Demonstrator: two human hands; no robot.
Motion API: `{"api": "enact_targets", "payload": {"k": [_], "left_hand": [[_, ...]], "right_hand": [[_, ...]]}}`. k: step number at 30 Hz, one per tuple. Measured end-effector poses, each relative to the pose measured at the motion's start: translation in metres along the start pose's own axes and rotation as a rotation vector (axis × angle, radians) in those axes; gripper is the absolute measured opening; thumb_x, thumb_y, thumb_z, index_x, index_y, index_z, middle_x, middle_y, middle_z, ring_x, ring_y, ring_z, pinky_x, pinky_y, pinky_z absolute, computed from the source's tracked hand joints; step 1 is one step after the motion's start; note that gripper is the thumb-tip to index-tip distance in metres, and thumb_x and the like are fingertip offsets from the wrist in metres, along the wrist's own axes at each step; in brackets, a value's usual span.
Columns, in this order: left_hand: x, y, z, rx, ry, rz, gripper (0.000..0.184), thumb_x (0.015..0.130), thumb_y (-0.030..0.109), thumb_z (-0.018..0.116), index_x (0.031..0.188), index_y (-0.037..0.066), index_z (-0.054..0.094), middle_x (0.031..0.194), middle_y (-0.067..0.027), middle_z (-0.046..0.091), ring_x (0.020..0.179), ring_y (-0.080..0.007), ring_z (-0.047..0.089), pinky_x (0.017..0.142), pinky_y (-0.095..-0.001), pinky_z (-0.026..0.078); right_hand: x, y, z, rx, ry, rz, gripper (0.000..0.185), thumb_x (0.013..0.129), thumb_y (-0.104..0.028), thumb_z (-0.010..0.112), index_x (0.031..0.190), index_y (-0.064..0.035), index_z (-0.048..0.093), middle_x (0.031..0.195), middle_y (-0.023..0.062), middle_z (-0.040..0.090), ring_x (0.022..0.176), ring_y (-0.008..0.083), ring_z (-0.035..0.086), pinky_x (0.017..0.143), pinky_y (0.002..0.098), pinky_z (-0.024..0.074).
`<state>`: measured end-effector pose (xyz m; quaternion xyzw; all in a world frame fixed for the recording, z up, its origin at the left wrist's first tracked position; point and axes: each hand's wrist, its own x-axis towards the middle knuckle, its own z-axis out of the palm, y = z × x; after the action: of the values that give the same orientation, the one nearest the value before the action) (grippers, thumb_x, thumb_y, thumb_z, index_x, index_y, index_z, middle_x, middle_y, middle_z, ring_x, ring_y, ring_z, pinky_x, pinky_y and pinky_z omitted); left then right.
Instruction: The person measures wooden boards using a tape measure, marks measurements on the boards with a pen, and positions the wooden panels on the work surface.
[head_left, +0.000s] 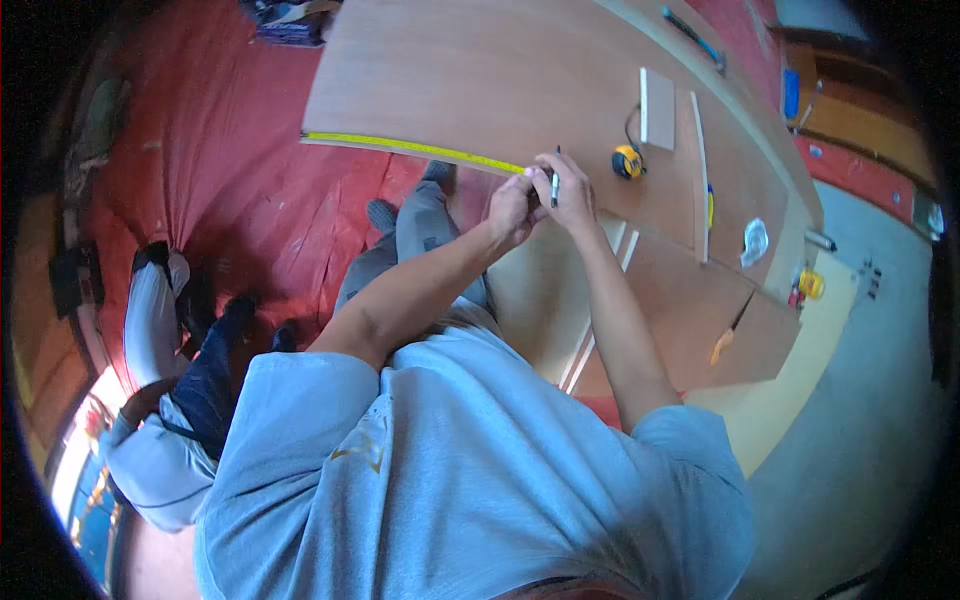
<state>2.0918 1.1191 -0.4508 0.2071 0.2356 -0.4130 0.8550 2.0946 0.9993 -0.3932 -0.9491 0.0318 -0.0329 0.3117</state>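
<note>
A yellow measuring tape (410,149) is stretched along the near edge of a large brown wooden board (450,70), from its left corner to my hands. My left hand (511,210) is closed around the tape's right end; the tape case, if it is there, is hidden by the fingers. Beside it, nearly touching, my right hand (570,195) is closed on a black-and-white marker (555,188), held upright at the board's edge. To the right, a second tape measure (628,162), yellow and black, rests on the board.
A hammer (695,40) lies at the far right. Wood strips (699,180), a small panel (657,108) and an orange-handled saw (722,345) lie on the right-hand boards. A yellow tool (810,284) sits near their edge. Another person (165,460) is at left on red sheeting (240,110).
</note>
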Motion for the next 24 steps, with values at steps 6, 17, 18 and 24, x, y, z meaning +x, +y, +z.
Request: {"api": "enact_targets", "payload": {"k": [6, 17, 18, 24], "left_hand": [[0.008, -0.017, 0.017, -0.008, 0.036, -0.065, 0.043, 0.114, 0.047, 0.033, 0.135, 0.018, 0.056, 0.127, -0.0047, 0.065, 0.108, -0.0192, 0.068, 0.089, -0.0381, 0.060], [0.039, -0.062, -0.005, -0.029, -0.121, -0.170, 0.034, 0.111, 0.045, 0.047, 0.129, 0.018, 0.056, 0.119, -0.0051, 0.068, 0.103, -0.0177, 0.070, 0.086, -0.0392, 0.061], [0.042, -0.063, -0.011, -0.025, -0.110, -0.173, 0.034, 0.111, 0.045, 0.047, 0.129, 0.018, 0.056, 0.119, -0.0051, 0.068, 0.103, -0.0177, 0.070, 0.086, -0.0392, 0.061], [0.032, -0.052, -0.011, -0.155, -0.197, -0.127, 0.030, 0.106, 0.040, 0.059, 0.121, 0.014, 0.057, 0.118, -0.0119, 0.070, 0.105, -0.0303, 0.069, 0.091, -0.0462, 0.059]], "right_hand": [[-0.012, 0.010, -0.014, -0.115, 0.079, 0.029, 0.031, 0.099, -0.028, 0.068, 0.121, -0.0066, 0.071, 0.106, 0.0183, 0.072, 0.095, 0.0407, 0.071, 0.082, 0.0478, 0.0567], [-0.001, -0.007, -0.008, 0.579, -0.170, 0.246, 0.024, 0.096, -0.019, 0.071, 0.113, -0.0028, 0.076, 0.103, 0.0075, 0.077, 0.096, 0.0159, 0.072, 0.086, 0.0326, 0.0578], [0.001, -0.003, 0.000, 0.590, -0.171, 0.252, 0.024, 0.096, -0.019, 0.071, 0.113, -0.0028, 0.076, 0.103, 0.0075, 0.077, 0.096, 0.0159, 0.072, 0.086, 0.0326, 0.0578], [0.016, -0.007, 0.029, 0.610, -0.295, 0.307, 0.021, 0.088, -0.018, 0.074, 0.104, -0.0043, 0.074, 0.093, 0.0041, 0.077, 0.089, 0.0144, 0.072, 0.082, 0.0318, 0.0574]]}}
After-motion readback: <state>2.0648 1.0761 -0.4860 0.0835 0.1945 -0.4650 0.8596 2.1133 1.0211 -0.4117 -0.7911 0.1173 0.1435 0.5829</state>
